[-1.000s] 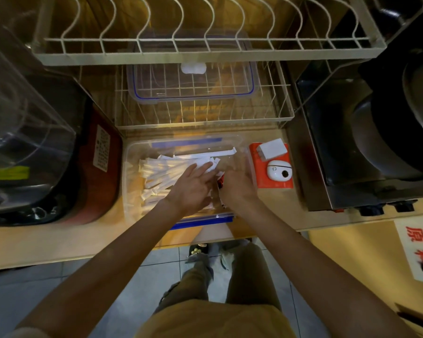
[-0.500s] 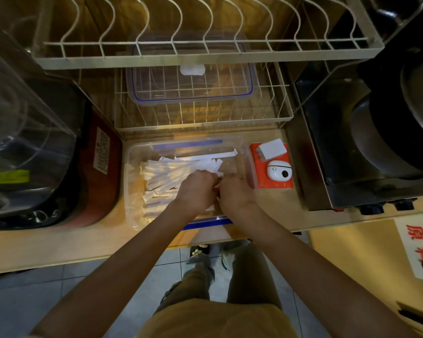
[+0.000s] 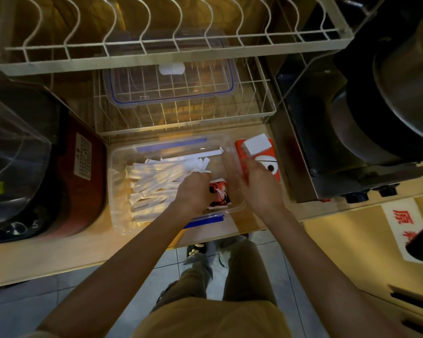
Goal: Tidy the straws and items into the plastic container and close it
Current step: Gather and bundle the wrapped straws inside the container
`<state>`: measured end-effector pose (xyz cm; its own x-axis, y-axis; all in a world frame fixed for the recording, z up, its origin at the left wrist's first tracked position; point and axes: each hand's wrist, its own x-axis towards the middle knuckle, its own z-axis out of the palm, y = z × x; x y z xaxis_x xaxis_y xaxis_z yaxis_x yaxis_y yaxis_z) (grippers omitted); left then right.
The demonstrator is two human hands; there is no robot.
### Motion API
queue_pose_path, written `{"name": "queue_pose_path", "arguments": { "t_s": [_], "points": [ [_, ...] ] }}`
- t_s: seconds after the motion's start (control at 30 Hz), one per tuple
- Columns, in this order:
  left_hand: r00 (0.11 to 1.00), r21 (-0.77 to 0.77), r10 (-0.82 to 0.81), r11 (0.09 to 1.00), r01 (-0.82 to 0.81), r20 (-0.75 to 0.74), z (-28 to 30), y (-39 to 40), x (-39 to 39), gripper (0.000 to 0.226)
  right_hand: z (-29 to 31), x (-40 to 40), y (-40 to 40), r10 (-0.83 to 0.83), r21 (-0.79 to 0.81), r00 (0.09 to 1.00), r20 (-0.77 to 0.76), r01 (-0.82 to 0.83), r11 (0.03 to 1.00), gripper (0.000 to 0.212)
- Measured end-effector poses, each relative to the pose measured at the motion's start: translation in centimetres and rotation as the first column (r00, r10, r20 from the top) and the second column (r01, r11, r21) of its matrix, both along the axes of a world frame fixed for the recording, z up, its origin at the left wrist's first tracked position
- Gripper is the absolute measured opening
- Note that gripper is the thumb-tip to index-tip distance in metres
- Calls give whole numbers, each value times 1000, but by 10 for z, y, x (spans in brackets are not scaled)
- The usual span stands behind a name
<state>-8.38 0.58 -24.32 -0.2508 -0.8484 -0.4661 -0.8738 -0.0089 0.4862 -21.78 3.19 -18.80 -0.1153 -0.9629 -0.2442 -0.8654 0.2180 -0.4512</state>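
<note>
A clear plastic container with blue clips stands open on the counter. White wrapped straws fill its left part. A red and white packet lies in its right part. My left hand is inside the container with its fingers curled down at the straws' right ends, touching the packet's left side. What it holds is hidden. My right hand is outside the container's right wall, with its fingers closed over the near edge of an orange box. On the box sit a white block and a white device.
The container's clear lid with a blue seal lies on the lower wire rack behind the container. A second wire rack hangs overhead. A dark red appliance stands to the left, a steel machine to the right.
My right hand has left the container and moved right onto the orange box, uncovering the red and white packet. My left hand has stayed at the straws with curled fingers.
</note>
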Motion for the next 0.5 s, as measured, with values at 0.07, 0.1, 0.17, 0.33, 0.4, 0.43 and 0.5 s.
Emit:
{"name": "queue_pose_path", "arguments": {
  "t_s": [0.07, 0.1, 0.17, 0.33, 0.4, 0.43, 0.5],
  "points": [
    [1000, -18, -7, 1000, 8, 19, 0, 1, -4, 24, -5, -3, 1, 6, -2, 1000, 11, -6, 1000, 39],
    [1000, -24, -2, 1000, 3, 27, 0, 1, -6, 26, -6, -4, 0, 11, -13, 1000, 21, -10, 1000, 39],
    [999, -28, 15, 1000, -13, 51, -1, 2, -10, 30, -8, -6, 0, 23, -31, 999, 31, -22, 999, 40],
    [994, 16, 85, 996, -86, 67, 1, 2, -22, 22, -12, -6, 1, 16, -55, 998, 57, -13, 998, 43],
    [990, 45, 137, 990, -137, 20, 2, -1, -24, 23, -14, -5, 2, 13, -72, 998, 69, -8, 997, 47],
    [987, 68, 162, 985, -162, 0, 3, -3, -25, 23, -15, -5, 2, 17, -78, 997, 73, -11, 997, 49],
    [980, 108, 200, 975, -196, -20, 3, -6, -24, 21, -16, -7, 3, 23, -82, 996, 82, -16, 997, 51]
  ]
}}
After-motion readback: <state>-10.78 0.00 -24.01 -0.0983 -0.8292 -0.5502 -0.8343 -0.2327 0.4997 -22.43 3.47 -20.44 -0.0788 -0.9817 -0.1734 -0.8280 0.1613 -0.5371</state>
